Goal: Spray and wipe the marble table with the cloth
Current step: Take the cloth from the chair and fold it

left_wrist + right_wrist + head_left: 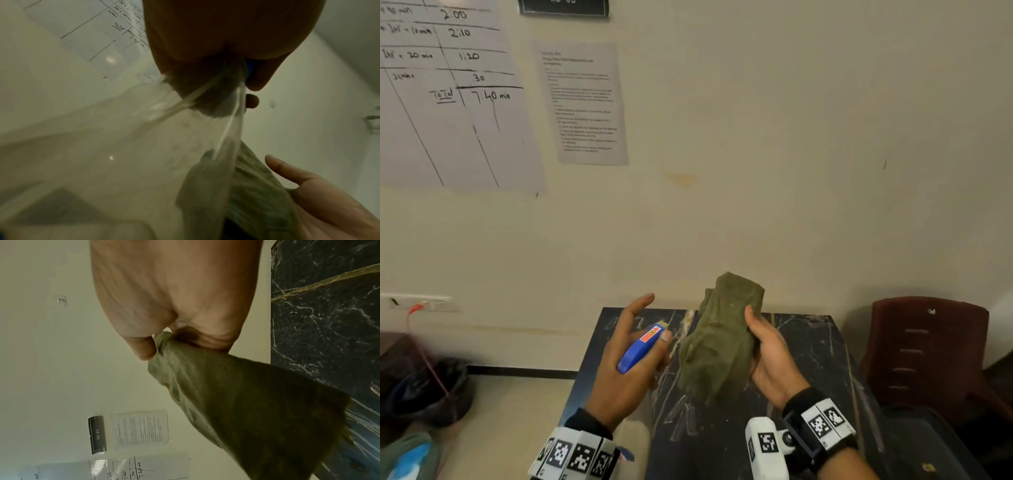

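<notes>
While left hand (626,370) grips spray bottle (642,347), right hand (770,356) holds cloth (719,342).

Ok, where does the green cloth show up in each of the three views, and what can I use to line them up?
Head: cloth at lower centre, held upright in the right hand above the marble table.
Left wrist: cloth at lower right, beside the right hand's palm.
Right wrist: cloth runs from centre to lower right, gripped by the fingers.
Shared landmark: the handwritten wall chart reading "7:40 min" is in all three.
</notes>
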### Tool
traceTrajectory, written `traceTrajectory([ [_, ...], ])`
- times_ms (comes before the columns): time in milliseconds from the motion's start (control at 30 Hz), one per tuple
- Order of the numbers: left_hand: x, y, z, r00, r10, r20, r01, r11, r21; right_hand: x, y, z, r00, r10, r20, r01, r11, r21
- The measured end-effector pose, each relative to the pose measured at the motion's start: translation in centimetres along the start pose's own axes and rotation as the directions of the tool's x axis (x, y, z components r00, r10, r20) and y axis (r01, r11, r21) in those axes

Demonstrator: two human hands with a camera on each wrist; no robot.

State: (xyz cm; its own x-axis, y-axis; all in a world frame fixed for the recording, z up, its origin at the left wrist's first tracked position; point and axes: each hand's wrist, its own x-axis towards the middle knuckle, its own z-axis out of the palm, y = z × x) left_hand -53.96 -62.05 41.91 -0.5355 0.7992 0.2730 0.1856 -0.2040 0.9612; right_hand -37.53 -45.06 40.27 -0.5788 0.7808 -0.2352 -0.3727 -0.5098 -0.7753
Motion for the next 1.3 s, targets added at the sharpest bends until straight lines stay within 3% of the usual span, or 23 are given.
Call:
traceTrajectory([
  [267,1.1,-0.6,3.9,0.995,-0.089,0.034,0.088,0.996,0.008,3.1,-0.8,-0.9,0.997,-0.053,-0.051,0.042,0.979,-0.199],
  [667,2.5,-0.5,7.6,0.994,-0.058,-0.096,0.064,0.996,0.060,3.8,-1.4,-2.5,0.994,-0.078,-0.075,0.048,0.941,-0.335],
  [867,2.0,0.9,8.5,0.998,-0.061,0.008,0.060,0.989,0.133,4.1,-1.9,-2.3,0.992,-0.102,-0.073,0.069,0.930,-0.362],
  [1000,2.1,-0.5,8.5,0.993,0.015,-0.120,-0.003,0.995,0.097,4.2,-2.0,-2.0,0.991,-0.117,-0.066,0.084,0.925,-0.369],
  [1100,2.0,-1.1,8.7,0.985,-0.019,-0.170,0.028,0.998,0.049,4.2,-1.9,-2.1,0.992,-0.115,-0.050,0.090,0.927,-0.363],
  [1300,1.5,-0.6,9.0,0.997,-0.066,-0.048,0.070,0.993,0.094,4.1,-2.0,-2.0,0.993,-0.112,-0.048,0.087,0.927,-0.366],
])
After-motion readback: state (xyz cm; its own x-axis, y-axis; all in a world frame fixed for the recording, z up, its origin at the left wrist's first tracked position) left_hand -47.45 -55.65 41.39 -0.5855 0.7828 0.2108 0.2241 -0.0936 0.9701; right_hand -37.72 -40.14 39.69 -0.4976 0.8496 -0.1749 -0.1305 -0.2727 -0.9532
